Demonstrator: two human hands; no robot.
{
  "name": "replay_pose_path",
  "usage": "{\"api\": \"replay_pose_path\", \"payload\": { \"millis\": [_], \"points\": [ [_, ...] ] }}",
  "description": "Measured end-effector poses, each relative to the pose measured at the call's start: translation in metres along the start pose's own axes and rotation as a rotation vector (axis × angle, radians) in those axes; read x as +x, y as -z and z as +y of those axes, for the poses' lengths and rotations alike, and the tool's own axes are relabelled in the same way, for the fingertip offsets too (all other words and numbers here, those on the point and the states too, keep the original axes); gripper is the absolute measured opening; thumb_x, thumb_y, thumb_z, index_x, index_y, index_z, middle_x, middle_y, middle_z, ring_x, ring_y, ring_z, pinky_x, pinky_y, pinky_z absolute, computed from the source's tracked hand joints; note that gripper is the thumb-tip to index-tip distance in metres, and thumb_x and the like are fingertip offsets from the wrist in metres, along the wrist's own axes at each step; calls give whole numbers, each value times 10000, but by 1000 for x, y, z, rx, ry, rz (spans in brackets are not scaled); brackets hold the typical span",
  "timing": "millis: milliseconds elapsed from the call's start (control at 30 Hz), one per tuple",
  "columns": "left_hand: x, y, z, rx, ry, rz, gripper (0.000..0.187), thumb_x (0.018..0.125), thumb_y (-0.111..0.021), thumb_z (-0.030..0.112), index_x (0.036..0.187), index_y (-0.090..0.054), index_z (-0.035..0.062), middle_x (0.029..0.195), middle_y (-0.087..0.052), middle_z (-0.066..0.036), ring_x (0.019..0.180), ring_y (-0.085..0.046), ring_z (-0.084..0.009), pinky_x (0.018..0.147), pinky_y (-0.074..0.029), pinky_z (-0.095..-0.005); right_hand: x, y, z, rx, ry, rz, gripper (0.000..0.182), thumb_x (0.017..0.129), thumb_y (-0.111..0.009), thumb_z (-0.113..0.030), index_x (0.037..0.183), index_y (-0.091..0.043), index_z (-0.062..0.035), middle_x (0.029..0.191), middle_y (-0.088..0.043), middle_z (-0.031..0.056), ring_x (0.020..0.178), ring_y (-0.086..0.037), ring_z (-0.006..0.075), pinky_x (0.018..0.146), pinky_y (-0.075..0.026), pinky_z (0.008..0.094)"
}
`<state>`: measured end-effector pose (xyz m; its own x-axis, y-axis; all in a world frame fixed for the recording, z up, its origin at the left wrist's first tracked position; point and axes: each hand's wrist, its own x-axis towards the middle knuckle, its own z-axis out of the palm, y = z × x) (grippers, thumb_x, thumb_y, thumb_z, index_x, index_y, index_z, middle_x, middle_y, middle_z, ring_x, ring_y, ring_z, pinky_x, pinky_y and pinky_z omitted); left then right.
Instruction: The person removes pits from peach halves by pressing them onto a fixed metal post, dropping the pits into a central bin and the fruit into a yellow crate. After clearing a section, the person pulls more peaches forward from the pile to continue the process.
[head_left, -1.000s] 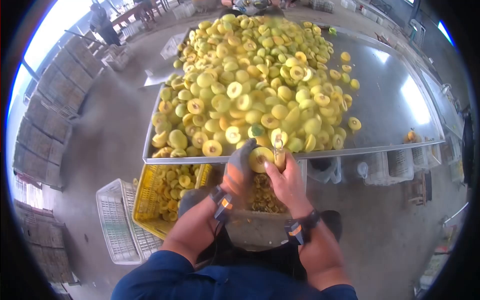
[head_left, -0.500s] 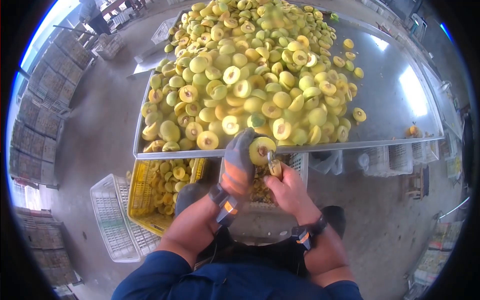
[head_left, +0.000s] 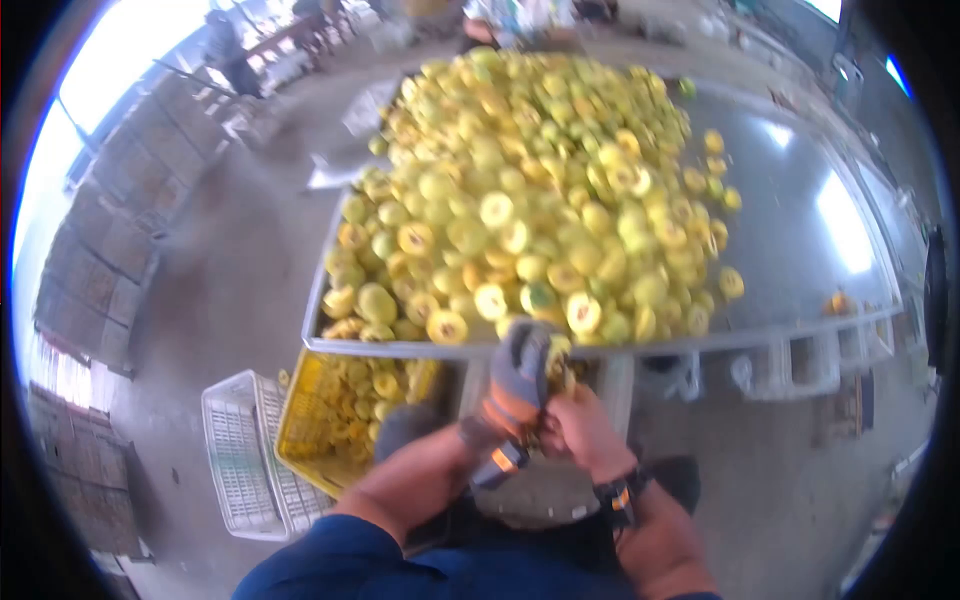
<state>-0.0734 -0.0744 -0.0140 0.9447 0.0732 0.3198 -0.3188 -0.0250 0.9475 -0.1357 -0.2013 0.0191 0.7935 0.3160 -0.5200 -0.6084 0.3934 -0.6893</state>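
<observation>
The left hand (head_left: pixel 516 378) pinches a fruit (head_left: pixel 559 348), just far-left of the right hand (head_left: pixel 585 428), whose grip is closed, its contents blurred.

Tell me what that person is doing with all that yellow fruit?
The person is working on fruit. Their gloved left hand holds a yellow-green piece at the table's near edge, and their bare right hand is close below it; blur hides what that hand grips. A big heap of fruit, much of it cut open, lies on the metal table. More pieces are in the yellow basket.
</observation>
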Motion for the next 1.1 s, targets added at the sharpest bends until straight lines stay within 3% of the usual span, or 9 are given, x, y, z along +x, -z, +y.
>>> {"api": "replay_pose_path", "payload": {
  "millis": [100,167,333,567,667,767,833,933,1100],
  "points": [
    [10,2,5,-290,244,2,148,1077,-623,107,1146,-673,-15,1044,-743,-94,969,-661,-150,873,-546,-315,3,-2,-2,-433,331,171,96,997,-580,-122,1031,-628,-46,793,-619,25,645,-598,166,600,-484,351],
    [15,12,-15,69,45,-113,272,942,-666,42,1212,-683,10,1140,-724,-169,1043,-685,-303,922,-568,-387,10,3,4,-780,756,346,141,988,-628,-125,1076,-636,-15,839,-674,41,730,-646,188,693,-533,363],
    [20,22,-45,522,-204,-383,483,895,-685,-7,1374,-649,37,1219,-721,-216,1106,-718,-387,967,-596,-403,9,6,-14,-616,648,340,271,970,-725,-177,1149,-654,14,1011,-732,83,928,-663,180,863,-532,353],
    [23,27,-40,345,-288,-401,479,939,-697,31,1409,-612,-12,1260,-720,-222,1154,-714,-358,1006,-586,-382,25,7,-10,-358,559,319,256,1034,-707,-208,1158,-665,13,1049,-732,68,956,-657,150,879,-525,327],
    [8,12,-46,86,-61,-303,437,946,-685,37,1374,-627,-30,1252,-717,-227,1163,-704,-364,1011,-579,-400,27,9,-8,-75,397,314,269,1051,-684,-220,1189,-668,11,1065,-732,56,973,-660,137,883,-524,314],
    [-3,9,-50,468,-337,-133,439,924,-677,19,1358,-625,-17,1279,-691,-234,1127,-684,-418,972,-570,-451,21,-2,-7,-285,429,299,308,1054,-667,-243,1233,-666,8,1082,-733,54,997,-660,134,892,-522,307],
    [2,19,-51,382,-123,-196,483,928,-680,58,1404,-627,-1,1300,-689,-250,1162,-672,-427,1028,-542,-472,20,-3,-5,-407,489,264,326,1045,-661,-244,1254,-665,6,1092,-733,55,1010,-657,136,899,-521,308],
    [17,24,-53,350,-238,-78,353,879,-732,131,1210,-711,12,1097,-739,-222,1027,-711,-430,926,-557,-469,24,5,5,-469,643,215,338,993,-656,-208,1256,-668,3,1103,-724,51,1015,-652,151,904,-521,335],
    [32,32,-31,292,-67,-246,300,921,-675,143,1195,-718,28,1053,-763,-192,985,-748,-359,883,-574,-418,-6,4,-20,-761,324,163,323,970,-659,-194,1209,-651,24,1009,-724,143,937,-664,243,888,-525,395]
  ]
}}
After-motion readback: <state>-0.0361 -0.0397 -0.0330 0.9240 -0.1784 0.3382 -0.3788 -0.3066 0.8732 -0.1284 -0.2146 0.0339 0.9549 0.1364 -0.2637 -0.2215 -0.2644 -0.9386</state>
